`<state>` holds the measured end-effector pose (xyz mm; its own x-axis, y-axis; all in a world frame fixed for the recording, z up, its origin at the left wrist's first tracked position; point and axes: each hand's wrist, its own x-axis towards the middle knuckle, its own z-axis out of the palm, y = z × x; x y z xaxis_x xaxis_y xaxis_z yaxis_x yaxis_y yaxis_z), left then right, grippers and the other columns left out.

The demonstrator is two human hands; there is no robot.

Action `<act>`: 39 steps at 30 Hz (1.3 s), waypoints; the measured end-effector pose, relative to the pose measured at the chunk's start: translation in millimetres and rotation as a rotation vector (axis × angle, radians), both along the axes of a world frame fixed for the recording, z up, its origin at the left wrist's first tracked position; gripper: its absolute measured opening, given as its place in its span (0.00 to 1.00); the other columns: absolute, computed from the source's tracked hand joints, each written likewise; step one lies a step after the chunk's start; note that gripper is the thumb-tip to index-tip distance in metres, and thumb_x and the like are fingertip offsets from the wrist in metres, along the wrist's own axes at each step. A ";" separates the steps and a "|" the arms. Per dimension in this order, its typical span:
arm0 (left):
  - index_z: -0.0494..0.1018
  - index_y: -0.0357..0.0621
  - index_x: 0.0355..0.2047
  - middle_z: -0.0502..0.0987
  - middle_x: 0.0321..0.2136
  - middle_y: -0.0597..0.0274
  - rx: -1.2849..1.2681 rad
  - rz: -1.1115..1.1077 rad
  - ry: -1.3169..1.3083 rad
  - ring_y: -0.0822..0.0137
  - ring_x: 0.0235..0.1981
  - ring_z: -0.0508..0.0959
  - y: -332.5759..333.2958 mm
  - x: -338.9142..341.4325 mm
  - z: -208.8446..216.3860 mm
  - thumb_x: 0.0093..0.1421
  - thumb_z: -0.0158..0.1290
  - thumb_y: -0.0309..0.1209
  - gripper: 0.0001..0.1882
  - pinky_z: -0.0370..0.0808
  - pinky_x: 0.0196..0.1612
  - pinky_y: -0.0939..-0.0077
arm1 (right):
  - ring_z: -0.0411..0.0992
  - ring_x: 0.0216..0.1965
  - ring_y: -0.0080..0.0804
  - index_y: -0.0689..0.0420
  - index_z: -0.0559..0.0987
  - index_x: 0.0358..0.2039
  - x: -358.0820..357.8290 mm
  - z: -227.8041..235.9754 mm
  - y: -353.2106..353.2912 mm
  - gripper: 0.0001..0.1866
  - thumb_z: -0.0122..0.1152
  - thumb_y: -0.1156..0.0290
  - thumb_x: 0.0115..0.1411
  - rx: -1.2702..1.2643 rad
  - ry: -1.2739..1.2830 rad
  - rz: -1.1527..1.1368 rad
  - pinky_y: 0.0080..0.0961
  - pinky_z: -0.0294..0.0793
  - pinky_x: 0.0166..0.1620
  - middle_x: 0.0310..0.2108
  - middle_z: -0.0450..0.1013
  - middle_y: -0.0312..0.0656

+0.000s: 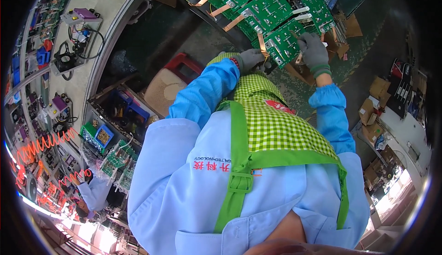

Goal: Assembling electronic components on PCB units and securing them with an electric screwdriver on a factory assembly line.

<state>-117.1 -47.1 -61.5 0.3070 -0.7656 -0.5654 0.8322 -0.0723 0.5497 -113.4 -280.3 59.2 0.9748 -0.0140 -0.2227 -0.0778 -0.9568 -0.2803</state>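
Both my hands wear grey gloves. My right hand point(313, 51) is closed at the right edge of a green circuit board point(282, 44), fingertips over its upper face. A flat copper strip point(263, 44) stands at that board's left corner. Beside the strip, my left hand point(251, 60) is closed, its fingers curled close to the board's lower corner; what they pinch is too small to make out. Several more green circuit boards point(272, 12) with copper strips and silvery tabs lie overlapping just beyond. Another board point(317, 10) lies at the far right of them.
A red-framed chair point(177, 64) stands to the left. Farther left, a workbench point(76, 87) carries small fan devices with purple parts point(66, 61). A blue bin point(104, 136) holds small brass-coloured parts. Cardboard boxes point(375, 98) lie at the right.
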 end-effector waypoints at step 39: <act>0.68 0.40 0.45 0.75 0.32 0.58 -0.208 0.568 -0.582 0.65 0.31 0.76 7.3 -7.5 -20.3 0.56 0.49 0.21 0.15 0.75 0.33 0.74 | 0.69 0.39 0.46 0.60 0.70 0.37 -42.0 -4.2 119.3 0.12 0.55 0.68 0.54 0.663 -0.064 0.186 0.35 0.69 0.40 0.39 0.69 0.48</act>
